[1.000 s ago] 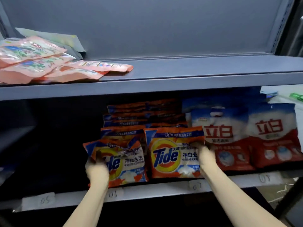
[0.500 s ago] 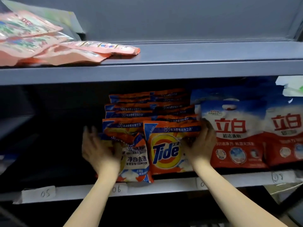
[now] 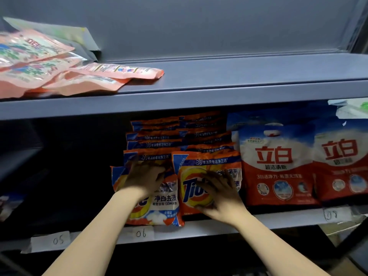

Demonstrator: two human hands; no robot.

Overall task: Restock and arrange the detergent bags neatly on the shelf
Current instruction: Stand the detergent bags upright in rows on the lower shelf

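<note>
Detergent bags stand on the lower shelf point(image 3: 199, 229) of a grey-blue rack, facing outward in two brand groups. Orange Tide bags form the left group: two front bags are fully legible, the left front bag point(image 3: 159, 204) standing slightly nearer and lower than the right front bag point(image 3: 199, 176), the two just beside each other. Behind them, only the top edges of further Tide bags point(image 3: 159, 136) show in stepped rows; their exact number cannot be told. To the right stand two red-and-white bags, one point(image 3: 276, 166) just beside the Tide group and a second point(image 3: 342, 162) at the right edge, with a blue bag top partly visible behind them.

Left hand point(image 3: 145, 176) lies flat on the upper face of the left front bag, fingers spread and fairly straight, pressing rather than clasping. Right hand point(image 3: 217, 194) lies flat on the face of the right front bag, fingers spread across the logo, likewise holding nothing.

Three paper labels sit on the lower shelf's front lip: "05" point(image 3: 57, 240) at left, "06" point(image 3: 141, 233) below the left front bag, and a blurred third point(image 3: 331, 215) at right.

On the upper shelf point(image 3: 239, 90), at far left, lies a loose pile of pink pouches point(image 3: 59, 72), at least four, overlapping.
</note>
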